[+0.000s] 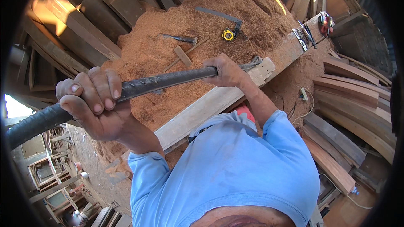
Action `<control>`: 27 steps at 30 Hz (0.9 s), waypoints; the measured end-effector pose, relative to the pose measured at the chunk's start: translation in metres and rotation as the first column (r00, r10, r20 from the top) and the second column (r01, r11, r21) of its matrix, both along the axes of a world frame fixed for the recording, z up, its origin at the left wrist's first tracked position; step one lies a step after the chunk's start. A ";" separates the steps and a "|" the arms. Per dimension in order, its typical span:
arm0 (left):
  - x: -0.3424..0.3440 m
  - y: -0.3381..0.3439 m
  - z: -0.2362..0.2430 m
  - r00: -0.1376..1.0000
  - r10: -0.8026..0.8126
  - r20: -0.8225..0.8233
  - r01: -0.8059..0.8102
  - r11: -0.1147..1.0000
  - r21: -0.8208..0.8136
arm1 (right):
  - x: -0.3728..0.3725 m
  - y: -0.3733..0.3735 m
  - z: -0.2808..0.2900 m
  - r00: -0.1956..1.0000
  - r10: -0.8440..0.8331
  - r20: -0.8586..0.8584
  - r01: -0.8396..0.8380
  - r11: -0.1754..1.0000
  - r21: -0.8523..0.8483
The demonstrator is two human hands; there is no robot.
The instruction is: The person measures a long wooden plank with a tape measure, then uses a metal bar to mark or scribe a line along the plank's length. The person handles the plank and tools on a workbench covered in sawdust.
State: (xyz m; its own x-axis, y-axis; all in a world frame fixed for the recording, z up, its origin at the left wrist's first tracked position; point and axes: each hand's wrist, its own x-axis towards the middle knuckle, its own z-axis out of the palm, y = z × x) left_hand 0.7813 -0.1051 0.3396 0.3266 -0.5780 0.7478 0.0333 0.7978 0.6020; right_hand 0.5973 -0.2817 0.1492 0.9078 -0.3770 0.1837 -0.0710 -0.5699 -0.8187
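Observation:
A long black bar with a ridged, wrapped-looking surface slants across the view in front of me. My left hand has its fingers wrapped round the thicker part at the left. Farther along, my right hand is closed round the thinner part. Past the right hand a curved metal end lies at or just above the notched end of a pale wooden plank; I cannot tell if they touch. The plank runs diagonally in front of my blue shirt.
Sawdust covers the ground ahead, bearing a chisel, wooden marking gauge, metal square and yellow tape measure. Metal tools and a red tool lie on another board. Stacked timber lines the right.

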 end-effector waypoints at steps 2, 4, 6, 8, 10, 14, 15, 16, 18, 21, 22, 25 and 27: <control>-0.007 -0.001 0.001 1.000 0.002 -0.031 -0.002 1.000 0.004 | -0.001 -0.001 0.001 0.999 0.007 0.049 -0.008 1.000 0.018; -0.012 -0.001 0.004 0.999 0.003 -0.050 -0.003 1.000 0.010 | -0.001 -0.002 0.002 0.996 0.021 0.086 -0.024 0.999 0.030; -0.016 -0.002 0.007 0.999 -0.007 -0.036 0.007 1.000 0.014 | -0.001 -0.003 0.003 0.993 0.053 0.103 -0.058 0.997 0.046; -0.018 -0.003 0.012 0.999 -0.007 -0.042 0.008 1.000 0.019 | -0.002 -0.005 0.005 0.993 0.097 0.071 -0.103 0.992 0.077; -0.020 -0.005 0.014 1.000 0.001 -0.016 0.000 1.000 0.023 | -0.004 -0.008 0.006 0.993 0.109 0.047 -0.113 0.990 0.086; -0.021 -0.012 0.016 1.000 -0.004 0.012 0.004 1.000 0.012 | -0.006 -0.011 0.005 0.996 0.066 0.066 -0.066 0.998 0.007; -0.023 -0.012 0.016 1.000 -0.016 -0.009 0.016 1.000 0.019 | -0.007 -0.012 0.005 0.996 0.054 0.075 -0.053 0.999 -0.010; -0.024 -0.013 0.017 1.000 -0.030 -0.001 0.030 0.999 0.020 | -0.008 -0.012 0.004 0.993 0.049 0.106 -0.044 0.998 -0.045; -0.026 -0.016 0.015 0.998 -0.065 -0.001 0.065 0.998 0.011 | -0.010 -0.017 0.002 0.986 0.038 0.163 -0.018 0.992 -0.122; -0.027 -0.019 0.008 0.999 -0.044 -0.012 0.044 0.999 0.027 | -0.015 -0.024 0.000 0.994 0.103 0.023 -0.104 0.991 0.081; -0.026 -0.017 0.006 0.998 -0.070 0.004 0.070 0.998 0.001 | -0.016 -0.023 -0.001 0.994 0.099 0.048 -0.101 0.993 0.052; -0.024 -0.002 0.001 0.994 -0.102 0.043 0.104 0.994 -0.041 | -0.018 -0.010 -0.006 0.999 0.036 0.020 -0.036 0.999 -0.035; -0.025 0.016 -0.004 0.991 -0.094 0.090 0.101 0.992 -0.071 | -0.018 0.005 -0.013 0.993 -0.029 -0.117 0.016 0.993 -0.117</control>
State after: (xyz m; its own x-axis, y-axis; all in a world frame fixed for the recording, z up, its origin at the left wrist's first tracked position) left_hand 0.7568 -0.0894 0.3353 0.2040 -0.5450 0.8133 0.0638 0.8364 0.5444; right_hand 0.5796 -0.2762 0.1362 0.9173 -0.3800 0.1192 -0.1772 -0.6575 -0.7323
